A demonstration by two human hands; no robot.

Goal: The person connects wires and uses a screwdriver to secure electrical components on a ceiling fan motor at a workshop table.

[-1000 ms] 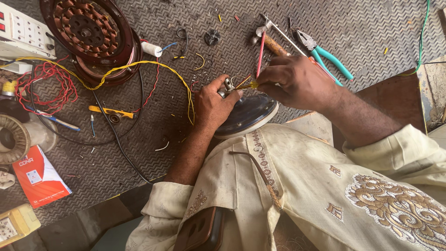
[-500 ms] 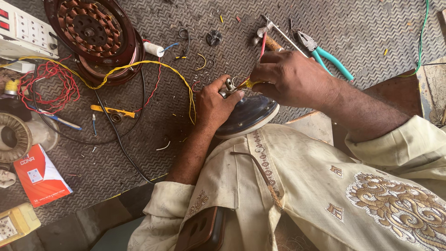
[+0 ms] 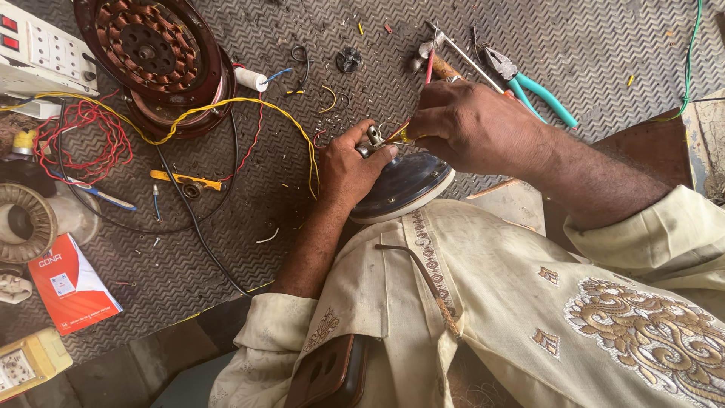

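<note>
A dark grey chequer-plate metal worktop (image 3: 226,249) fills the scene in even daylight, its near-left edge dropping to shadowed floor (image 3: 128,374).

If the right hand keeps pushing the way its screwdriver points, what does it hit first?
Most likely the small metal fitting that the left hand pinches on the iron; the right hand aims its screwdriver there, though depth is unclear.

The right hand (image 3: 472,128) covered most of the screwdriver (image 3: 399,136), leaving only its tip in sight. The left hand (image 3: 349,168) and the cream garment (image 3: 483,302) hid much of the iron (image 3: 404,185). The small metal part (image 3: 372,138) under the tip was too small to tell apart. The white switchboard (image 3: 34,49) was cut by the left edge, the green wire (image 3: 686,68) by the top edge, and the yellow box (image 3: 26,363) by the near left corner.
</note>
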